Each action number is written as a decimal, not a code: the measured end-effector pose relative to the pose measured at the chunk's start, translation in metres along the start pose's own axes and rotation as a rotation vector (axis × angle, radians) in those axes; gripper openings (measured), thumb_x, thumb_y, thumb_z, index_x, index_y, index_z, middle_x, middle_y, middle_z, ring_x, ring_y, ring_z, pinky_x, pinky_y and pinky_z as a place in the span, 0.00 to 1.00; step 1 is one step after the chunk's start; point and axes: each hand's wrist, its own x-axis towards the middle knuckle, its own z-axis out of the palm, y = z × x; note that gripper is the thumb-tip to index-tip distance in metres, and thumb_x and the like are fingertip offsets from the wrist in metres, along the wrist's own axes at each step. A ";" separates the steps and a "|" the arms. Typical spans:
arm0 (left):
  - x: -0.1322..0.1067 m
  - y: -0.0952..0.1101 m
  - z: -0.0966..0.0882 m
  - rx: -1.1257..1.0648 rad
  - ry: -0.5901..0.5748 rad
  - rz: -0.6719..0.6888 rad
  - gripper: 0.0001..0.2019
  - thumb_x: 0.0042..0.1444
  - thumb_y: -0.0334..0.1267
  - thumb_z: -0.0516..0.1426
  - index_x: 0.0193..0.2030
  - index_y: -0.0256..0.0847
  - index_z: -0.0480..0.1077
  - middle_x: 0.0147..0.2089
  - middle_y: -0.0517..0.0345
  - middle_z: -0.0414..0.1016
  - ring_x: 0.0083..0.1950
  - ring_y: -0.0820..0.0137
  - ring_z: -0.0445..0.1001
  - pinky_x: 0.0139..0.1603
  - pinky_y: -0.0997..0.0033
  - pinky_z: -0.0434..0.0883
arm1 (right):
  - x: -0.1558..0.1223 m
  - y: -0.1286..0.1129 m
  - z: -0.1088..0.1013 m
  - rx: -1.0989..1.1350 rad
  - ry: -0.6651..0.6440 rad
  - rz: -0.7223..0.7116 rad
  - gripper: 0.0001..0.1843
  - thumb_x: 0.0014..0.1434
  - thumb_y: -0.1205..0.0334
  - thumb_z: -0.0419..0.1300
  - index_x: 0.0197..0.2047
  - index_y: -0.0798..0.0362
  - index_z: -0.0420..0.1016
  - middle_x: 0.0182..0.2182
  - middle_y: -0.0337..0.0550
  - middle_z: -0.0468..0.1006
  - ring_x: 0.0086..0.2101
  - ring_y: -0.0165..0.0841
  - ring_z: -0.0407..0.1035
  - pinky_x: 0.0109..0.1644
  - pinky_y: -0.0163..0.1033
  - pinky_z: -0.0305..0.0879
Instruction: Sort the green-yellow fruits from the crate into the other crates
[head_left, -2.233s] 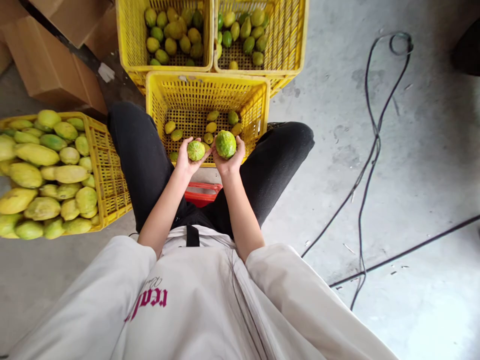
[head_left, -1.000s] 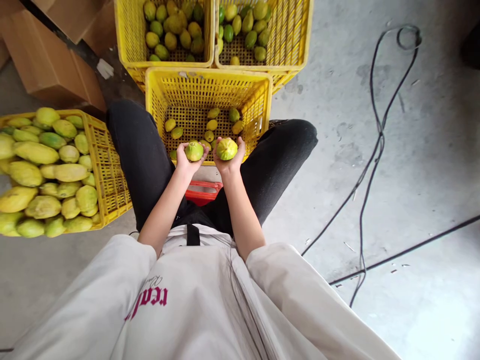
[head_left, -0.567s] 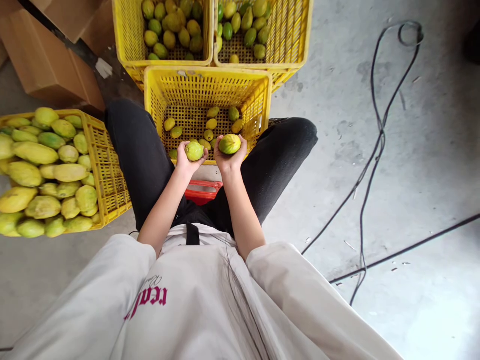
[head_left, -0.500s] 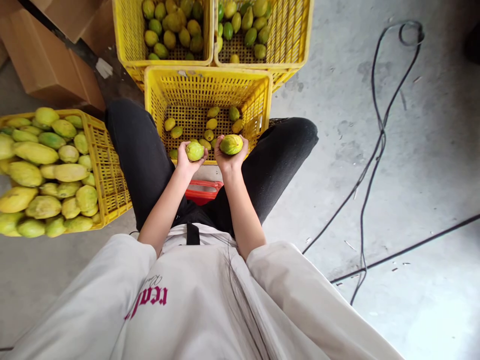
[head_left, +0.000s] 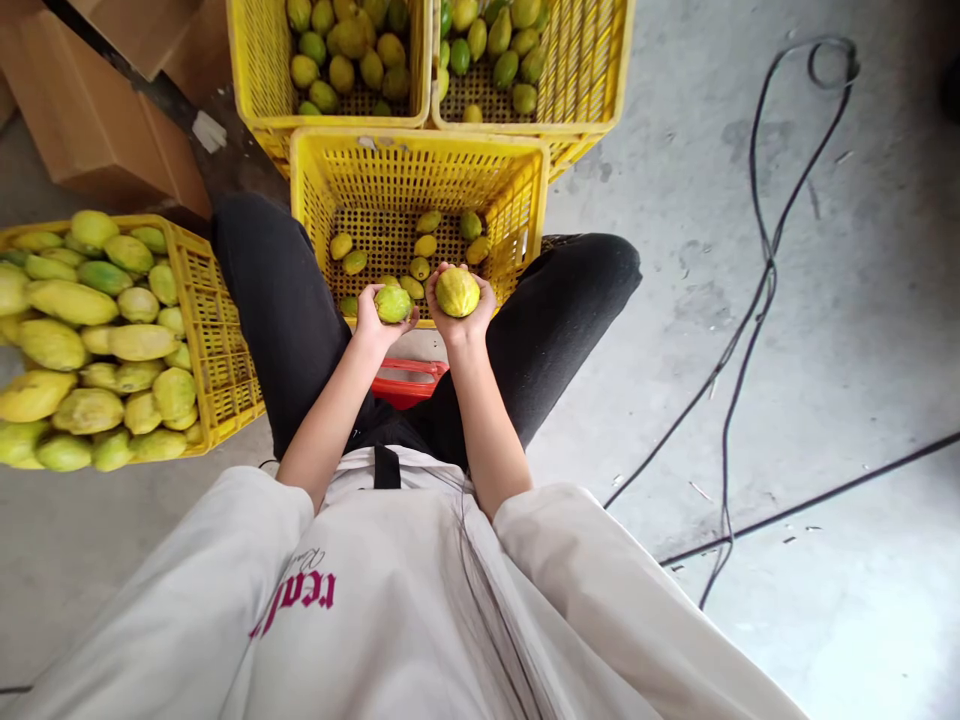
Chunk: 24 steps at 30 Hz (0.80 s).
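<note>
A green-yellow papaya (head_left: 394,304) sits in my left hand (head_left: 370,318), whose fingers curl around it. My right hand (head_left: 466,325) cups a yellower papaya (head_left: 457,292), turned with one end facing up toward me. Both hands are side by side over the near rim of a yellow plastic crate (head_left: 420,150) between my knees. On the crate's slotted bottom lie several smaller-looking papayas (head_left: 425,247), spread toward the middle, right and near side. The fingertips under the right-hand fruit are partly hidden.
A yellow crate (head_left: 217,340) heaped with papayas (head_left: 75,303) stands at my left. Two more crates (head_left: 330,122) (head_left: 525,128) with papayas are beyond. Cardboard boxes (head_left: 90,120) lie at upper left, a black cable (head_left: 766,270) on the right floor, a red plastic object (head_left: 409,385) below me.
The papaya in my right hand has been turned, from lying sideways to showing its yellow end. The left-hand papaya has rotated slightly. Both hands stay in nearly the same place.
</note>
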 end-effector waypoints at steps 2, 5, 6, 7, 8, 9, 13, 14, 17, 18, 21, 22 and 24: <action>0.000 0.000 0.001 -0.011 0.007 -0.003 0.05 0.63 0.43 0.60 0.39 0.45 0.73 0.33 0.56 0.76 0.36 0.64 0.78 0.42 0.66 0.81 | -0.002 0.000 0.000 -0.014 -0.003 -0.004 0.06 0.64 0.65 0.55 0.37 0.50 0.73 0.31 0.37 0.82 0.36 0.32 0.82 0.45 0.40 0.84; -0.001 -0.001 0.004 -0.031 -0.004 0.003 0.06 0.64 0.41 0.58 0.44 0.45 0.74 0.34 0.56 0.77 0.37 0.65 0.80 0.45 0.65 0.82 | -0.003 0.000 0.001 -0.013 -0.009 -0.002 0.07 0.65 0.64 0.54 0.38 0.50 0.73 0.31 0.37 0.83 0.37 0.32 0.82 0.45 0.40 0.83; -0.001 -0.002 0.005 -0.032 -0.011 0.003 0.07 0.65 0.41 0.57 0.45 0.44 0.74 0.34 0.56 0.78 0.37 0.65 0.80 0.46 0.64 0.82 | -0.004 0.000 0.002 -0.007 -0.012 0.001 0.06 0.65 0.63 0.54 0.38 0.50 0.73 0.32 0.37 0.83 0.37 0.32 0.82 0.46 0.40 0.83; -0.002 -0.002 0.005 -0.031 -0.020 0.001 0.07 0.65 0.40 0.57 0.46 0.43 0.75 0.34 0.56 0.78 0.37 0.65 0.81 0.48 0.63 0.83 | -0.004 0.000 0.002 0.001 -0.015 0.006 0.06 0.65 0.63 0.55 0.38 0.50 0.73 0.32 0.38 0.83 0.38 0.32 0.82 0.46 0.40 0.84; -0.003 -0.003 0.006 -0.027 -0.028 0.000 0.07 0.65 0.39 0.57 0.46 0.43 0.75 0.33 0.56 0.78 0.37 0.64 0.81 0.49 0.62 0.83 | -0.004 0.000 0.002 0.009 -0.016 0.009 0.06 0.65 0.62 0.55 0.39 0.50 0.73 0.33 0.38 0.83 0.38 0.33 0.82 0.47 0.41 0.84; -0.004 -0.003 0.006 -0.024 -0.039 -0.001 0.06 0.65 0.39 0.57 0.45 0.42 0.75 0.33 0.56 0.78 0.37 0.64 0.82 0.50 0.62 0.83 | -0.004 0.000 0.003 0.017 -0.016 0.011 0.06 0.66 0.62 0.55 0.39 0.50 0.73 0.33 0.39 0.84 0.39 0.33 0.82 0.47 0.42 0.84; -0.007 -0.002 0.007 -0.047 -0.089 0.009 0.06 0.65 0.38 0.57 0.40 0.41 0.75 0.30 0.55 0.77 0.37 0.62 0.83 0.51 0.61 0.83 | -0.005 0.002 0.004 0.016 -0.007 0.007 0.08 0.66 0.59 0.55 0.41 0.50 0.75 0.35 0.41 0.84 0.42 0.35 0.82 0.50 0.46 0.85; -0.008 -0.002 0.006 -0.060 -0.095 0.014 0.05 0.65 0.38 0.58 0.40 0.42 0.75 0.29 0.55 0.77 0.38 0.62 0.83 0.51 0.61 0.83 | -0.005 0.002 0.004 0.008 -0.002 0.009 0.09 0.66 0.58 0.55 0.41 0.50 0.76 0.36 0.42 0.84 0.42 0.36 0.82 0.51 0.48 0.85; -0.007 -0.001 0.006 -0.086 -0.074 0.022 0.04 0.63 0.38 0.60 0.39 0.42 0.74 0.30 0.57 0.77 0.36 0.64 0.82 0.51 0.62 0.83 | -0.004 0.002 0.003 0.003 0.011 0.020 0.10 0.65 0.56 0.57 0.43 0.50 0.77 0.36 0.43 0.84 0.43 0.37 0.82 0.54 0.51 0.84; -0.007 -0.001 0.006 -0.085 -0.059 0.021 0.03 0.63 0.38 0.60 0.39 0.42 0.74 0.30 0.57 0.77 0.36 0.65 0.81 0.50 0.63 0.83 | -0.004 0.002 0.003 0.009 0.012 0.020 0.10 0.64 0.56 0.57 0.43 0.50 0.77 0.36 0.43 0.84 0.43 0.38 0.82 0.55 0.52 0.84; -0.006 -0.001 0.006 -0.054 -0.029 -0.004 0.04 0.61 0.39 0.62 0.39 0.43 0.73 0.32 0.58 0.76 0.37 0.65 0.80 0.48 0.64 0.82 | -0.004 0.002 0.003 0.013 0.006 0.011 0.10 0.65 0.56 0.57 0.43 0.50 0.77 0.35 0.41 0.84 0.42 0.37 0.82 0.53 0.51 0.84; -0.006 -0.001 0.006 -0.042 -0.028 -0.015 0.04 0.61 0.39 0.62 0.38 0.43 0.73 0.31 0.58 0.76 0.37 0.64 0.80 0.47 0.64 0.82 | -0.004 0.002 0.003 0.006 0.009 0.007 0.10 0.65 0.56 0.57 0.43 0.49 0.77 0.34 0.41 0.84 0.41 0.37 0.82 0.52 0.51 0.84; -0.006 -0.001 0.006 -0.022 -0.034 -0.024 0.04 0.61 0.39 0.61 0.36 0.44 0.71 0.30 0.58 0.75 0.37 0.63 0.80 0.44 0.64 0.82 | -0.005 0.003 0.004 -0.007 0.029 0.001 0.10 0.66 0.56 0.56 0.42 0.49 0.77 0.32 0.39 0.83 0.38 0.36 0.81 0.48 0.48 0.85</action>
